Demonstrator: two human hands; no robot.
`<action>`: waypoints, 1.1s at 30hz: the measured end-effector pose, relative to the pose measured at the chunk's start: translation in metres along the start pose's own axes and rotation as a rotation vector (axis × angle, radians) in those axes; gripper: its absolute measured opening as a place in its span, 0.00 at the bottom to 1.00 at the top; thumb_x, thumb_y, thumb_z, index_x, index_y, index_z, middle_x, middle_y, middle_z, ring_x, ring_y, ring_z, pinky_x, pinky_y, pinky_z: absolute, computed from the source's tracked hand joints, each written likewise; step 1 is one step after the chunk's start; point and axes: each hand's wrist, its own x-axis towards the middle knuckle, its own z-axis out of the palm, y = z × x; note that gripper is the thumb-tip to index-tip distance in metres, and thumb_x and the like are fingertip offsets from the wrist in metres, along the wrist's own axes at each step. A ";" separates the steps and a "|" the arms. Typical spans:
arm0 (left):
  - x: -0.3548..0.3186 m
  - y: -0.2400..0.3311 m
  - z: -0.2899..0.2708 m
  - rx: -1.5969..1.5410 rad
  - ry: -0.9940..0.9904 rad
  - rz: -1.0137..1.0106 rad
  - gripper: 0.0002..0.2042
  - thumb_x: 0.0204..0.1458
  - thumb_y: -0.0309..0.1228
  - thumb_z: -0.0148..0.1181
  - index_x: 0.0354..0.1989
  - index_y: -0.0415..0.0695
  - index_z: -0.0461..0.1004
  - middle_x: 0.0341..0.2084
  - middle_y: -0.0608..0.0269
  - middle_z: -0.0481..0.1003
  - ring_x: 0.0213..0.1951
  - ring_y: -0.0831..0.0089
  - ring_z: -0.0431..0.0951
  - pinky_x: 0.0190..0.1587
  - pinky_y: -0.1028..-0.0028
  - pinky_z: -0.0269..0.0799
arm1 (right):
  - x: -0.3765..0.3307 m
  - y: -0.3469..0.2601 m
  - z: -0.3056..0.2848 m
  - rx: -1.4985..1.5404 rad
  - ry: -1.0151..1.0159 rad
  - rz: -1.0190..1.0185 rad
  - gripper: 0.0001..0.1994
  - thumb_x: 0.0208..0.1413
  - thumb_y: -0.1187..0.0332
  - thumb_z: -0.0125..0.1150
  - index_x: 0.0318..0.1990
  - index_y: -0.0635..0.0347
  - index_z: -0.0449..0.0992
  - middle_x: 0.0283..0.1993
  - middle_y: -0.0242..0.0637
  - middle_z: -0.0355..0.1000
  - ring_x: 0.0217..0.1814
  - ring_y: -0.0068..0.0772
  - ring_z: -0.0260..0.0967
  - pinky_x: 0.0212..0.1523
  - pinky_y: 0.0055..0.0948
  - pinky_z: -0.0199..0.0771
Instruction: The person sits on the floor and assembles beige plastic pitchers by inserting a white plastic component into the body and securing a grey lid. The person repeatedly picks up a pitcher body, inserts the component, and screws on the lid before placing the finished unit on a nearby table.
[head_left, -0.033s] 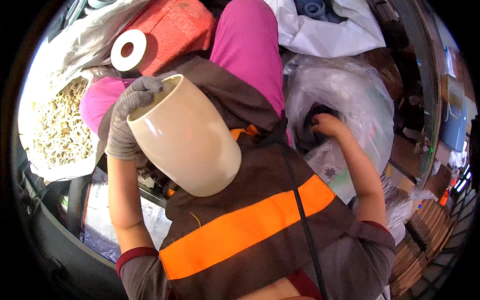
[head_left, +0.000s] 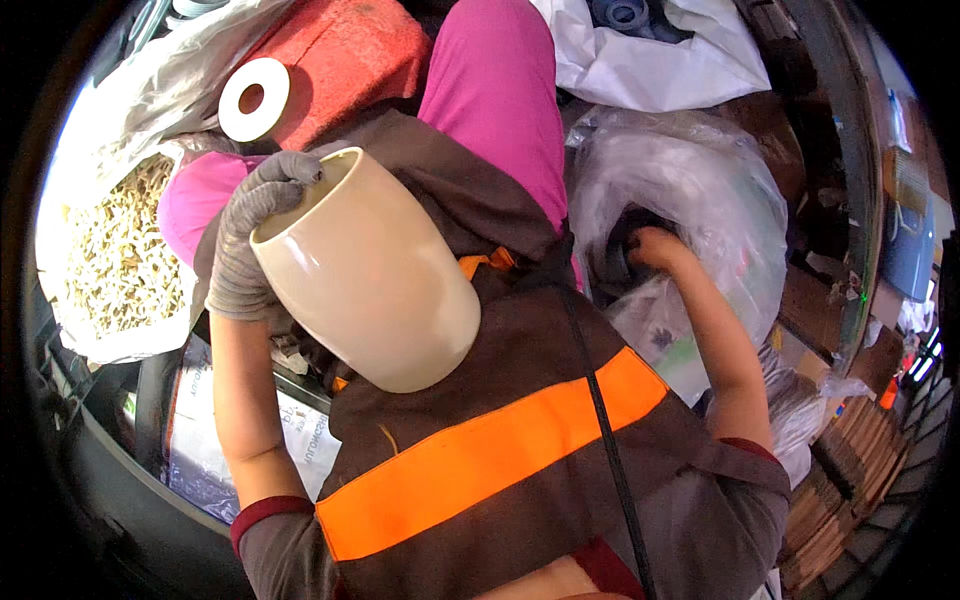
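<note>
My left hand (head_left: 250,235), in a grey knitted glove, grips the rim of a large cream glazed cup (head_left: 375,285). The cup is held up in front of my chest, tilted, with its open mouth toward the upper left. My bare right hand (head_left: 655,245) reaches into the mouth of a crumpled clear plastic bag (head_left: 720,180) and rests against a dark thing (head_left: 615,250) inside it. The fingers of that hand are hidden in the bag. I wear a brown vest with an orange stripe (head_left: 480,460) and pink trousers (head_left: 490,90).
A red block (head_left: 350,55) with a white ring (head_left: 253,98) against it lies at the upper left. A clear bag of pale beige pieces (head_left: 110,260) sits at the left, a white bag (head_left: 650,55) at the top. Stacked wooden pieces (head_left: 850,450) stand at the right.
</note>
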 end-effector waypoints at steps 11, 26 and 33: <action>0.000 0.019 0.033 -0.210 0.196 -0.102 0.11 0.52 0.28 0.50 0.40 0.37 0.72 0.45 0.58 0.72 0.48 0.69 0.71 0.52 0.73 0.67 | 0.051 0.019 0.071 -0.573 0.032 0.006 0.22 0.49 0.63 0.54 0.54 0.54 0.72 0.57 0.42 0.68 0.61 0.43 0.63 0.65 0.51 0.50; 0.023 0.069 0.068 -0.420 -0.104 -0.225 0.25 0.50 0.31 0.55 0.57 0.36 0.61 0.48 0.50 0.71 0.49 0.64 0.73 0.55 0.69 0.66 | -0.174 -0.152 -0.184 0.615 0.908 -0.483 0.23 0.58 0.51 0.52 0.23 0.65 0.67 0.18 0.32 0.55 0.25 0.17 0.54 0.25 0.26 0.57; 0.047 0.067 0.051 0.030 -0.287 0.157 0.34 0.45 0.35 0.64 0.62 0.42 0.59 0.54 0.59 0.67 0.56 0.70 0.67 0.60 0.69 0.61 | -0.190 -0.294 -0.224 0.159 0.993 -1.132 0.15 0.53 0.58 0.59 0.34 0.64 0.74 0.34 0.33 0.71 0.37 0.29 0.67 0.40 0.27 0.65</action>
